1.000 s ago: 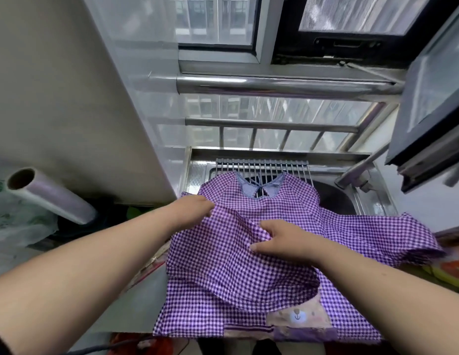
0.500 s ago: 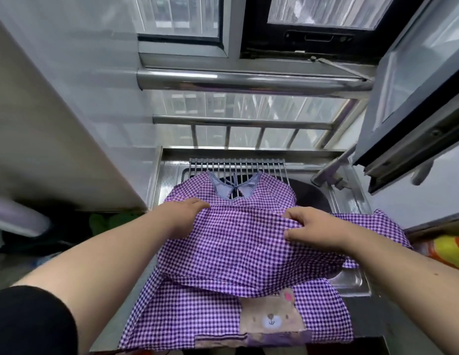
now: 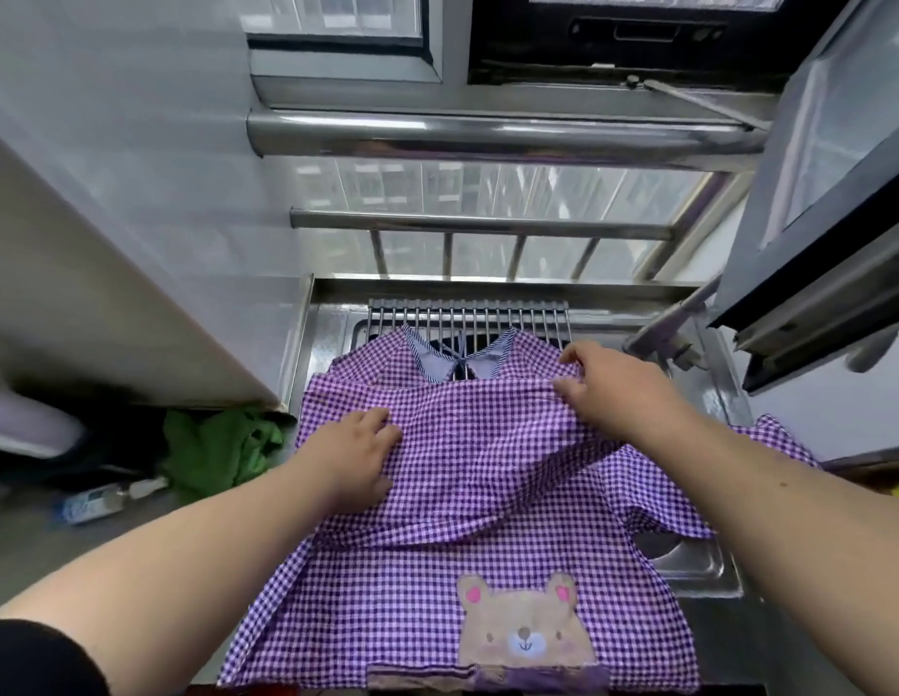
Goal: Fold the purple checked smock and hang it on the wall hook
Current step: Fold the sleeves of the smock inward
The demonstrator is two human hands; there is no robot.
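1. Since the earlier frame, the right hand (image 3: 608, 389) had slid farther right and away along the folded edge, while the left hand (image 3: 354, 457) had drawn back toward the near side of the cloth.
2. The purple checked smock (image 3: 487, 494) lay spread over the sink (image 3: 698, 570) and the steel tabletop (image 3: 136, 535), its collar resting on the drying rack (image 3: 467, 313) at the far side and its bear patch (image 3: 522, 625) nearest the camera.
3. The right hand pinched the folded edge near the right shoulder, fingers curled round the cloth; the left hand rested on the fabric with fingers loosely bent, pressing it down rather than gripping.
4. By my judgement, folding was under way: one flap had been laid across the chest, and the right sleeve (image 3: 778, 444) hung loose over the sink's right edge.
5. The next move probably called for smoothing that flap flat, then bringing the loose sleeve inward.
6. No wall hook was in view, so hanging was not yet near.
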